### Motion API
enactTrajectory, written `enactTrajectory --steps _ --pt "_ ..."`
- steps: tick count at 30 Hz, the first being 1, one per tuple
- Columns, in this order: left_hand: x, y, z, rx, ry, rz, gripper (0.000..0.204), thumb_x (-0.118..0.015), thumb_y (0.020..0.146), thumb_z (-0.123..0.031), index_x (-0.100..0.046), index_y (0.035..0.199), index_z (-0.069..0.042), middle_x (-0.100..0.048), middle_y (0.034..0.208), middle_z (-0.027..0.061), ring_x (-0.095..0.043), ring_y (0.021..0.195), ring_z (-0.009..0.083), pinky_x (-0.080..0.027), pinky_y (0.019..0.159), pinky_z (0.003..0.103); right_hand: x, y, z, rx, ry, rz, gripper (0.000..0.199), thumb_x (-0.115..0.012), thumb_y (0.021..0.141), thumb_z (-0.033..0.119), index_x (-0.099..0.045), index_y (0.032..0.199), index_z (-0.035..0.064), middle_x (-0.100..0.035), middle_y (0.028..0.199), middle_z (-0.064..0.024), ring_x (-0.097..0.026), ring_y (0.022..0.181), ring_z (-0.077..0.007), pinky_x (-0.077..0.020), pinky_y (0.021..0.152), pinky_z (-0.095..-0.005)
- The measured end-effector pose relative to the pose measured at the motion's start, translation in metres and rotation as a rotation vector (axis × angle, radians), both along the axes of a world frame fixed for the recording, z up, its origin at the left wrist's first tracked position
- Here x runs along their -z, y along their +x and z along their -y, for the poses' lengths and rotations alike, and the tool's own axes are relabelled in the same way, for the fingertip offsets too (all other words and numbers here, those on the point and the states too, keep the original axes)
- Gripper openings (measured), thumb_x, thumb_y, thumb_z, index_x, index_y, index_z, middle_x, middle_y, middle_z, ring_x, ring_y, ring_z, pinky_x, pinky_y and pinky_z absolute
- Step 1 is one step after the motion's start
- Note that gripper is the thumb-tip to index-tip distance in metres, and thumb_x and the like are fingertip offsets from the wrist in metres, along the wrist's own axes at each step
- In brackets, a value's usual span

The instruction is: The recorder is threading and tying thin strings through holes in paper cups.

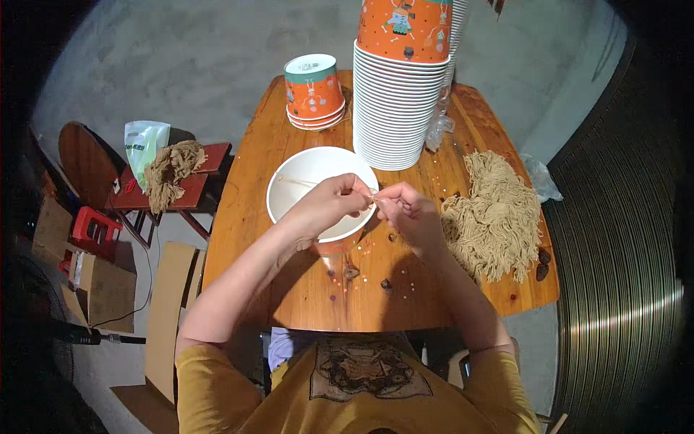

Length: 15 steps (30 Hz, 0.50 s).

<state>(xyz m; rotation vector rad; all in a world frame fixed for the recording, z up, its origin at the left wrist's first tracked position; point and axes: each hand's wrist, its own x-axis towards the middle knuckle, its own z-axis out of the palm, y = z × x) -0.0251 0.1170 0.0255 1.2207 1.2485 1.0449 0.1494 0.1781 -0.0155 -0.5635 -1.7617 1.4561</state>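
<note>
My left fingers and right fingers pinch a thin strand over the paper bucket. A yarn bundle lies right of it

Glossy wood in front of me, tubs and yarn on top

My bench is brown, shiny wood with visible grain, its near edge just in front of my body. Left of centre on it I have an open white tub. Beyond that, toward the far edge, stands a short stack of upturned orange tubs with a green band at the top. To its right rises my tall upturned stack, mostly white rims, with crumpled clear plastic beside it. On my right a heap of tan yarn spreads near the edge. Small pale and orange specks dot the wood nearer me.
</note>
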Motion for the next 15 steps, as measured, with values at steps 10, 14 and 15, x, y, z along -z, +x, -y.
enactTrajectory --steps 10,14,15 --pt "-0.004 -0.002 0.002 -0.038 -0.017 -0.134 0.015 -0.061 0.085 -0.015 -0.060 0.092 -0.002 -0.058 0.081 0.0007 -0.051 0.074 0.0071 -0.041 0.066 0.021 -0.006 -0.004 0.005 0.183 0.332 0.165 0.015 -0.067 0.080 0.003 -0.063 0.094 0.0030 -0.043 0.065 0.0071 -0.036 0.052 0.0004 -0.0281 0.047 -0.0179" --pt "-0.003 -0.003 0.001 -0.034 -0.016 -0.207 0.017 -0.063 0.087 -0.018 -0.061 0.092 -0.002 -0.058 0.081 -0.0001 -0.051 0.074 0.0069 -0.040 0.066 0.021 -0.006 -0.005 0.005 0.275 0.543 0.127 0.015 -0.070 0.076 0.003 -0.065 0.090 0.0062 -0.043 0.063 0.0026 -0.036 0.048 -0.0046 -0.0306 0.045 -0.0222" --pt "-0.003 -0.002 0.001 -0.033 -0.015 -0.207 0.017 -0.063 0.087 -0.018 -0.061 0.092 -0.002 -0.058 0.081 -0.0001 -0.051 0.074 0.0069 -0.040 0.066 0.021 -0.006 -0.005 0.004 0.291 0.590 0.119 0.015 -0.070 0.075 0.003 -0.065 0.089 0.0071 -0.043 0.062 0.0008 -0.037 0.047 -0.0064 -0.0315 0.045 -0.0235"
